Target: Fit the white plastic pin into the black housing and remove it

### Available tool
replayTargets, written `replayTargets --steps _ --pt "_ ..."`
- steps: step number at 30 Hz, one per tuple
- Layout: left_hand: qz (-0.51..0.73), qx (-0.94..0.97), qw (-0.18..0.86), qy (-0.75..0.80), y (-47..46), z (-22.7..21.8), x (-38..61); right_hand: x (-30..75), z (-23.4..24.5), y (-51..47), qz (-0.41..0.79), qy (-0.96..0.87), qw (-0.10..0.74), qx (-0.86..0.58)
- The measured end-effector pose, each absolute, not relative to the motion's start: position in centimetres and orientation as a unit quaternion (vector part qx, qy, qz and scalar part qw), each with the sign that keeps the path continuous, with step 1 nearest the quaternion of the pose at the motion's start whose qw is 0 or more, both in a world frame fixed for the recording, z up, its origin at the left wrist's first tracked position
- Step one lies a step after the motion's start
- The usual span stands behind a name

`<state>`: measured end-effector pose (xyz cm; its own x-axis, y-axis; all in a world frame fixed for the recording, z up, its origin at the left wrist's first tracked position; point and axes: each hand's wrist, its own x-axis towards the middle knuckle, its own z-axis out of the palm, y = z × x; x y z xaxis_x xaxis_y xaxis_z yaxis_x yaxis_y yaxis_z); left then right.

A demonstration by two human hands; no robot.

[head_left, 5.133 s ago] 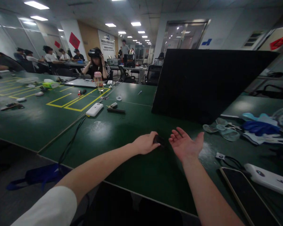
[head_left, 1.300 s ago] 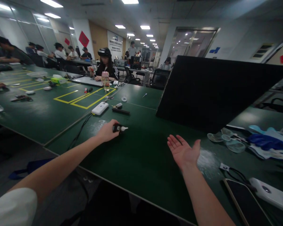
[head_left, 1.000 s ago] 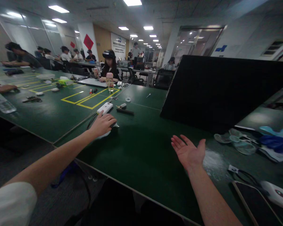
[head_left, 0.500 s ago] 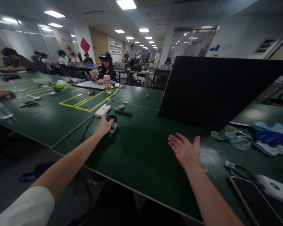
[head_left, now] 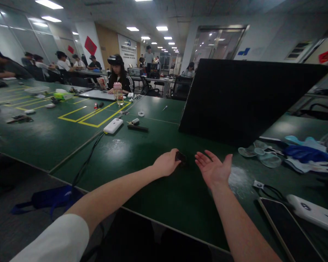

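My left hand (head_left: pixel 166 162) is over the green table (head_left: pixel 142 189), its fingers closed round a small black object (head_left: pixel 181 157). Most of that object is covered by the fingers, and its kind is not clear. Just to the right, my right hand (head_left: pixel 213 168) is open with the palm turned up and nothing in it. A narrow gap separates the black object from the right fingertips. Behind both hands stands a large black panel (head_left: pixel 243 102), tilted.
A white power bank (head_left: pixel 113 125) with a cable and a dark bar (head_left: pixel 137 128) lie left. On the right are a phone (head_left: pixel 291 229), another white power bank (head_left: pixel 314 213), clear fan blades (head_left: pixel 262 154) and a blue cloth (head_left: pixel 306 154). A person (head_left: pixel 117 78) sits across the table.
My left hand has moved right with the black object, from beside the white power bank to near my right hand. The right hand stays open; the view has shifted slightly.
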<state>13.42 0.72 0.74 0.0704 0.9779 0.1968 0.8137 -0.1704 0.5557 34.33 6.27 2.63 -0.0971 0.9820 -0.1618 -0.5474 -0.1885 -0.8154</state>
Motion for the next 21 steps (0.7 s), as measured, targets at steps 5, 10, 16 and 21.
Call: replayTargets --steps 5,10,16,21 --pt "0.28 0.739 0.154 0.593 0.5 0.7 17.9 34.3 2.8 6.3 0.666 -0.309 0.565 -0.375" --pt "0.381 0.705 0.206 0.562 0.4 1.4 14.9 34.1 2.8 6.0 0.562 -0.421 0.557 -0.444" --pt "0.488 0.579 0.185 0.627 -0.5 0.8 7.1 31.9 2.7 3.1 0.249 -0.848 0.282 -0.372" --pt "0.445 0.571 0.236 0.649 -1.0 0.4 5.1 30.1 1.7 2.6 0.181 -0.917 0.164 -0.317"
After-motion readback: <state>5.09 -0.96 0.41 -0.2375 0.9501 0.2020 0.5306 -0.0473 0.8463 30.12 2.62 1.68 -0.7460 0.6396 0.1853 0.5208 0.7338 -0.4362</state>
